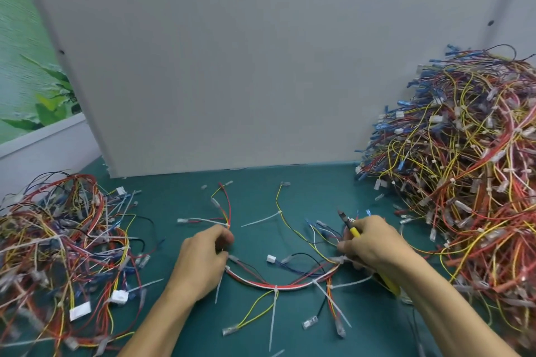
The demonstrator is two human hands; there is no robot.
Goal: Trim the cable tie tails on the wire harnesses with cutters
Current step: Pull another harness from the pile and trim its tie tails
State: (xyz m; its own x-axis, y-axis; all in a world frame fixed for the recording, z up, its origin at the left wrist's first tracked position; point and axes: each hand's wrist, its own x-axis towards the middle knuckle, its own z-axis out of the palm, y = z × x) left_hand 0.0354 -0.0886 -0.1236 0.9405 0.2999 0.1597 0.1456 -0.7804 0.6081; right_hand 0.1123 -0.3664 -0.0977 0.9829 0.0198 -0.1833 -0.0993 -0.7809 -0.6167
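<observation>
One wire harness of red, white, yellow and black wires lies in a curve on the green mat between my hands. Several long white cable tie tails stick out of it. My left hand pinches the harness at its left end. My right hand holds the yellow-handled cutters, whose dark tips point up and away, and its fingers also press the harness's right end. The cutter jaws are clear of any tie.
A large heap of harnesses fills the right side. A smaller pile lies at the left. A grey upright panel closes the back of the green mat.
</observation>
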